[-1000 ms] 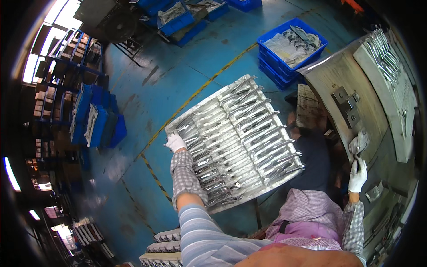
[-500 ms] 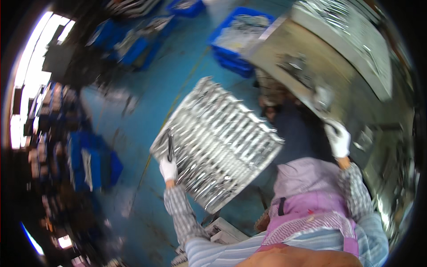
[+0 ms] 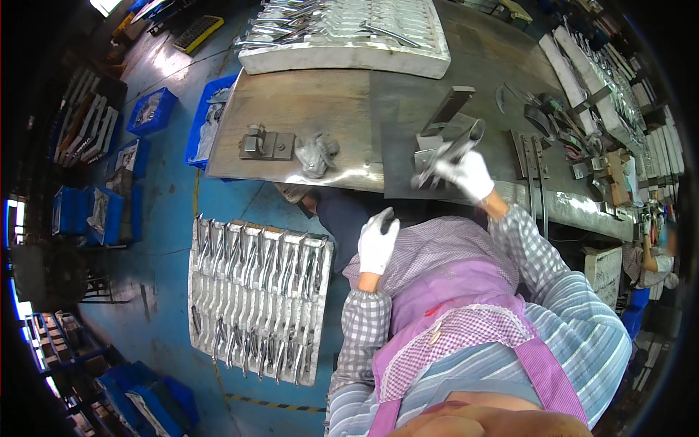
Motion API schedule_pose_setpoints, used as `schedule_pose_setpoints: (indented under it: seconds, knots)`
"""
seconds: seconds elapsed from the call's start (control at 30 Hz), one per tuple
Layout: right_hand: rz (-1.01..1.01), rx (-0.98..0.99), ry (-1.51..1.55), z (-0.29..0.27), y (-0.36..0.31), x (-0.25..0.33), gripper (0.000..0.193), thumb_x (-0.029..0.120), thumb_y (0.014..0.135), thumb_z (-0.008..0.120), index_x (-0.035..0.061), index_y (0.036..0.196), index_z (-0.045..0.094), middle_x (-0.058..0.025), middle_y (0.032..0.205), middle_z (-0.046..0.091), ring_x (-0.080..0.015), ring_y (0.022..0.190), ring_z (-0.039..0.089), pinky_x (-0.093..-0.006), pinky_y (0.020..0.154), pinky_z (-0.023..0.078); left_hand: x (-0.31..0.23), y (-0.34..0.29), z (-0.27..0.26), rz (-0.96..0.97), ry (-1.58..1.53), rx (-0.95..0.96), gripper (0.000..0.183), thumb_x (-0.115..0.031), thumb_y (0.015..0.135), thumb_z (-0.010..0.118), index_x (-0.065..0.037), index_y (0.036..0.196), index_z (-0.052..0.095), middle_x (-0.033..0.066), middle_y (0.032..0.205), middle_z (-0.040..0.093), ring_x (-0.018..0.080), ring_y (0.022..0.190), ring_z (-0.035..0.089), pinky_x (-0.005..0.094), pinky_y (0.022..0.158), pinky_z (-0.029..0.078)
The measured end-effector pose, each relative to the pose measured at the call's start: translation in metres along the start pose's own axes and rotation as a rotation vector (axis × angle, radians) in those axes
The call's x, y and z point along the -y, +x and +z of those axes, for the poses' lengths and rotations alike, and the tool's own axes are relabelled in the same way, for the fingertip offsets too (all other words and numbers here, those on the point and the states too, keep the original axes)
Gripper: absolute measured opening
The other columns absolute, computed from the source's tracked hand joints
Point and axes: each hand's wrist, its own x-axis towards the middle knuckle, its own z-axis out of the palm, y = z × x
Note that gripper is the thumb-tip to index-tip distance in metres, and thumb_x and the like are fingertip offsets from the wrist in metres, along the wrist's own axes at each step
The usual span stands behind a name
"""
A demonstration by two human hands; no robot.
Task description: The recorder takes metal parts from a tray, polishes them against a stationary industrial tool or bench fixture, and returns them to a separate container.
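Note:
My right hand (image 3: 466,175), in a white glove, is closed on a long shiny metal piece (image 3: 460,146). It holds the piece, tilted, over the bench beside an upright metal fixture (image 3: 450,109); whether piece and fixture touch is hard to see. My left hand (image 3: 378,242), also gloved, is over my lap near the bench edge, thumb and fingers apart, with nothing visible in it. Left of it stands a pale tray (image 3: 258,297) filled with rows of similar slender metal pieces (image 3: 284,266).
On the metal bench (image 3: 306,95) are a small clamp-like block (image 3: 266,143), a crumpled grey cloth (image 3: 317,154) and, at the right, assorted tools (image 3: 550,120). Another loaded pale tray (image 3: 349,58) lies at the back. Blue bins (image 3: 153,111) stand on the floor at left.
My view has turned rightward toward the bench. My left hand has left the tray, where it held a dark slender piece; my right hand, earlier at the bench edge, now holds a metal piece.

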Motion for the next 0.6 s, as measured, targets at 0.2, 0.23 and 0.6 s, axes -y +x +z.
schedule_pose_setpoints:
  seconds: [0.2, 0.23, 0.6]
  knots:
    - [0.024, -0.164, -0.125, -0.024, 0.040, -0.035, 0.025, 0.023, 0.087, 0.078, 0.0037, 0.099, 0.069, -0.0087, 0.093, 0.074, -0.0194, 0.086, 0.071, -0.0326, 0.078, 0.055, -0.031, 0.020, 0.041, -0.134, -0.238, 0.137, 0.030, -0.016, 0.096, 0.064, -0.004, 0.123, 0.069, 0.0133, 0.110, 0.073, 0.0200, 0.097, 0.072, 0.0293, 0.087, 0.054]
    - [0.009, -0.109, -0.148, -0.026, 0.040, -0.033, 0.026, 0.023, 0.086, 0.078, 0.0043, 0.101, 0.069, -0.0093, 0.095, 0.074, -0.0206, 0.088, 0.071, -0.0335, 0.080, 0.055, -0.038, 0.027, 0.043, -0.140, -0.223, 0.142, 0.030, -0.016, 0.096, 0.064, -0.004, 0.123, 0.069, 0.0133, 0.110, 0.073, 0.0200, 0.097, 0.072, 0.0293, 0.087, 0.054]
    - [-0.339, -0.181, 0.018, -0.042, 0.023, -0.110, 0.035, 0.010, 0.085, 0.077, 0.0078, 0.119, 0.071, -0.0089, 0.111, 0.072, -0.0240, 0.102, 0.069, -0.0331, 0.092, 0.055, -0.085, 0.107, 0.084, 0.051, 0.387, -0.218, 0.031, -0.034, 0.081, 0.082, -0.007, 0.093, 0.072, 0.0076, 0.090, 0.069, 0.0252, 0.089, 0.065, 0.0382, 0.080, 0.052]
